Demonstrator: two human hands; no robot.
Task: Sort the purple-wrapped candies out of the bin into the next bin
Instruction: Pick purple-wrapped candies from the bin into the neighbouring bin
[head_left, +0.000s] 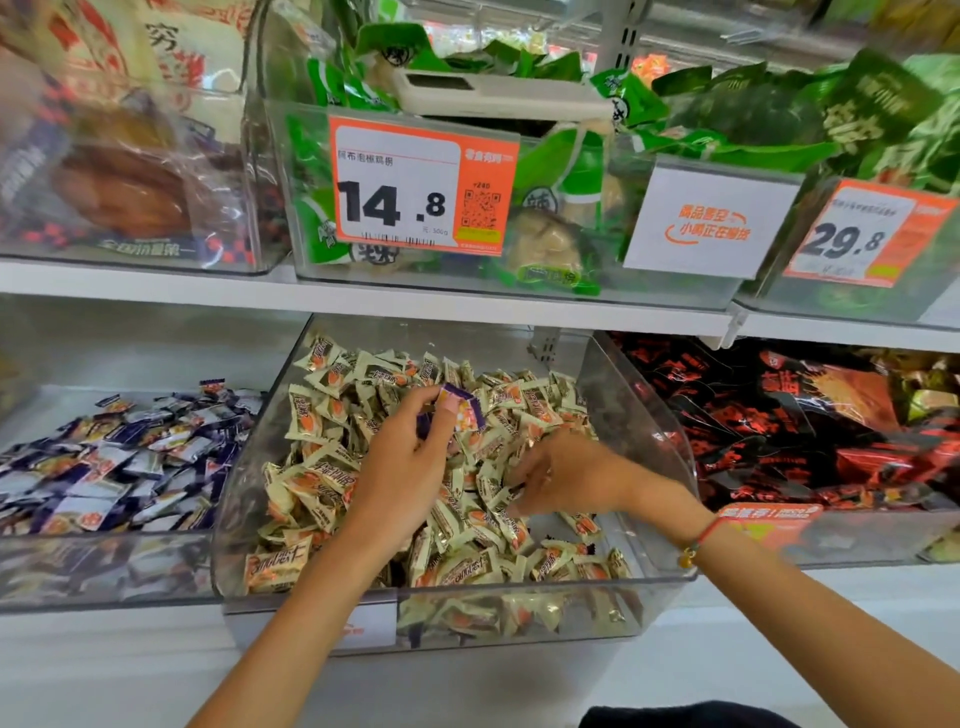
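Right now both of the person's hands are down in the middle bin, a clear plastic tub on the lower shelf, heaped with cream-wrapped candies. The left hand is raised a little above the heap, its thumb and fingertips closed in a grip on a purple-wrapped candy; a scrap of purple wrapper also shows under the curled fingers, so it may be holding more than one, though I cannot tell. The right hand lies lower, toward the right side of the same bin, fingers spread and reaching down into the cream candies; whether it actually has hold of one I cannot tell, since the fingertips are buried among the wrappers. A red cord bracelet with a small gold bead sits on the right wrist.

Just to the left, touching the middle bin, stands the next bin, filled with a pile of purple and white candies. On the other side, black and red snack bags fill the neighbouring compartment. On the shelf above, green packets sit in a clear bin behind an orange price tag reading 14.8, with another tag reading 29.8 further right.
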